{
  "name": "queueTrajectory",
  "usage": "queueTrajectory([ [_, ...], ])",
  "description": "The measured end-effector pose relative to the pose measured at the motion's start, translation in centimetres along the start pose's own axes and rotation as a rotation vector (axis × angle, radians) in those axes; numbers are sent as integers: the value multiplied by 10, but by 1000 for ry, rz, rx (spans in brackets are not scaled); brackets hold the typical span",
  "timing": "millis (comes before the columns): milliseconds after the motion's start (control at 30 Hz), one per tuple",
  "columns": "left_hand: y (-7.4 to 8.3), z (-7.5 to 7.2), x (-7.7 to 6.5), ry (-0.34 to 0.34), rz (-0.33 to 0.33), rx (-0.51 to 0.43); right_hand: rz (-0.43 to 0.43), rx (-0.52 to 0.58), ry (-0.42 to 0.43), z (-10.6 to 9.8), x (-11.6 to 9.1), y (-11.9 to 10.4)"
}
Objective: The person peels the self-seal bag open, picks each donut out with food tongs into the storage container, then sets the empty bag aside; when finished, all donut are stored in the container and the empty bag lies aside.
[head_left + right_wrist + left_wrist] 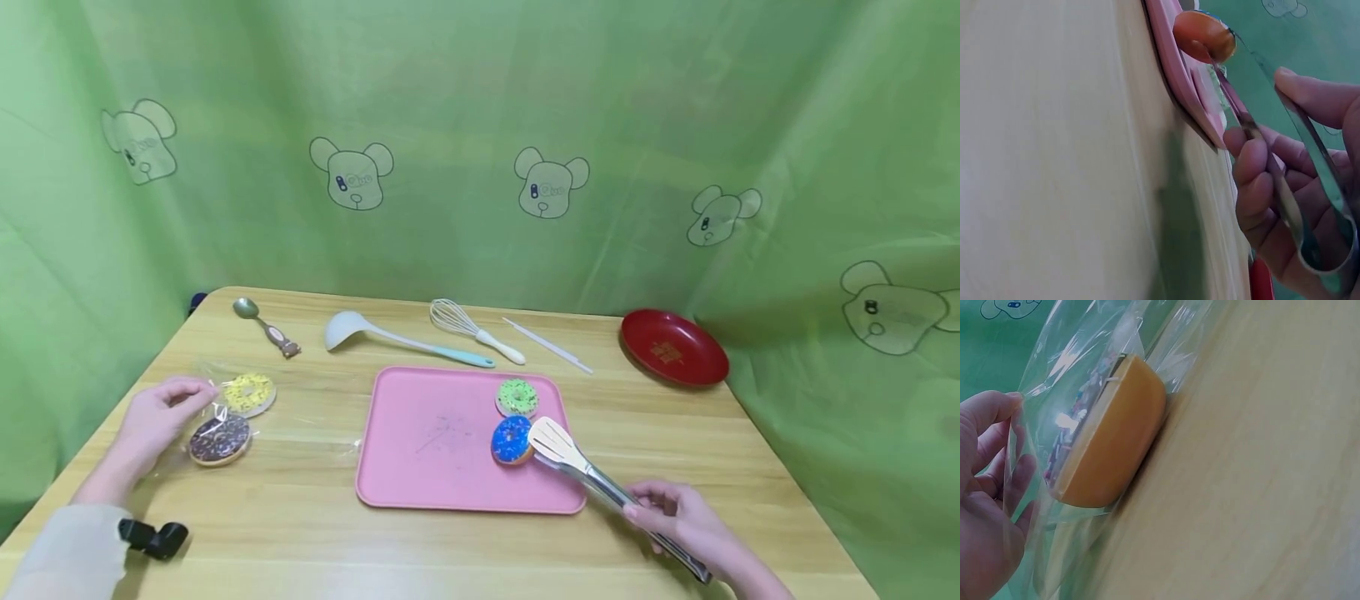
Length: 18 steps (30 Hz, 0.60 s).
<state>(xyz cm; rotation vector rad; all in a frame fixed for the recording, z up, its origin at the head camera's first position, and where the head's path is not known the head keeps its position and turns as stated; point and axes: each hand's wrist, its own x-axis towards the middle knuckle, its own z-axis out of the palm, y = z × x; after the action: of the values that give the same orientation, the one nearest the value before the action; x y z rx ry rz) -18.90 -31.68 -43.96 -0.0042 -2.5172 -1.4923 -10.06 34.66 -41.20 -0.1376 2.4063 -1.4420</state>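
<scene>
At the left of the head view my left hand [156, 421] pinches a clear plastic bag [1063, 359] between thumb and fingertips. Through the film show a dark donut with sprinkles [220, 439] and, just behind it, a yellow donut [249, 393]. My right hand [686, 521] grips metal tongs [611, 492] with pale slotted heads. Between those heads is the edge of a blue donut [512, 440], tilted, over the right part of a pink tray [420, 442]. A green donut [517, 398] lies on the tray right behind the blue one.
Along the back of the table lie a spoon [266, 327], a ladle [408, 340], a whisk [480, 332] and a thin white stick [549, 344]. A red plate [701, 358] stands at the back right. Green curtains [465, 250] close off the back and sides.
</scene>
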Motion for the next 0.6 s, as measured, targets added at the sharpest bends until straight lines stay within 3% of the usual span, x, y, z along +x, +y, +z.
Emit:
queueTrajectory([
  [233, -1, 0, -1, -1, -9, -34, -2, -34, 27, -8, -3, 5],
  [367, -1, -1, 0, 3, -4, -31, -14, -82, 97, -16, -7, 5],
  [500, -1, -1, 0, 6, -1, -31, -20, -185, 203, -22, -7, 0],
  [600, -1, -1, -1, 7, 0, -37, -32, -260, 236, -21, -3, -10],
])
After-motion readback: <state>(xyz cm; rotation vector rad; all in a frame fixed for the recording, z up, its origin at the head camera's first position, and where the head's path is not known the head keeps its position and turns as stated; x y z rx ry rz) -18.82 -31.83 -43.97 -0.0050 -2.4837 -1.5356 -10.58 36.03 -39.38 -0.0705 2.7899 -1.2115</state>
